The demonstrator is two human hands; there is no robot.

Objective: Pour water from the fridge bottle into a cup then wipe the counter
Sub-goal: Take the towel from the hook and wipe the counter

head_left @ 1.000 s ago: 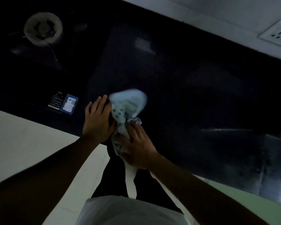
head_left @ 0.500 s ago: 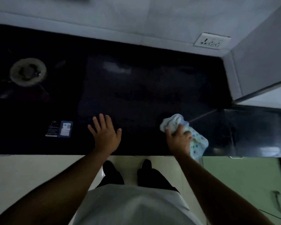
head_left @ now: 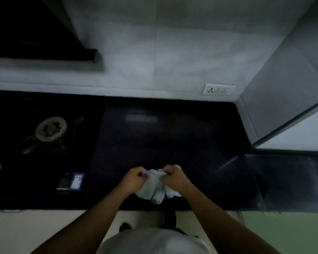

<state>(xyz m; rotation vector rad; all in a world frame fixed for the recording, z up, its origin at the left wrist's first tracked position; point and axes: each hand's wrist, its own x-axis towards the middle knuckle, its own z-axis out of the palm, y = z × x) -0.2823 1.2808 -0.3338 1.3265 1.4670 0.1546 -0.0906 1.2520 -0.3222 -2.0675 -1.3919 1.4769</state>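
A pale cloth [head_left: 155, 187] hangs bunched between both my hands over the front of the black counter [head_left: 173, 136]. My left hand [head_left: 133, 179] grips its upper left edge. My right hand [head_left: 174, 177] grips its upper right edge. The cloth's lower folds droop toward the counter's front edge. No bottle or cup is in view.
A gas stove burner [head_left: 50, 128] sits on the left of the counter, with a blue label [head_left: 77, 181] near the stove's front. A wall socket [head_left: 218, 89] is on the back wall. A side wall [head_left: 283, 92] closes the right. A dark hood [head_left: 35, 33] hangs at upper left.
My right hand brought the cloth back from the right toward the middle. My left hand lifted off the counter and took hold of the cloth too. The view tilted up.
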